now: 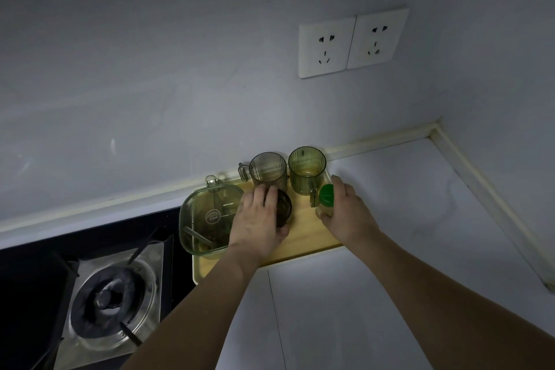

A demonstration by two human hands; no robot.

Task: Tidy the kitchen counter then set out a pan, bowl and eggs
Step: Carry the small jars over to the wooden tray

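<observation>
Left hand (258, 216) grips the dark jar (283, 209); right hand (345, 207) grips the green-capped bottle (326, 200); crowded on the tray (303, 237), either could knock a cup (306, 170) over.

Pale wooden tray (303, 242); translucent plastic cups (307, 170)

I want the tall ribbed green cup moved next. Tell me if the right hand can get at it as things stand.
Probably not yet: the right hand grips the green-capped bottle. The ribbed green cup stands just behind, its rim unobstructed.

the round emblem on the green container's lid (213, 216) is too small to read.
</observation>
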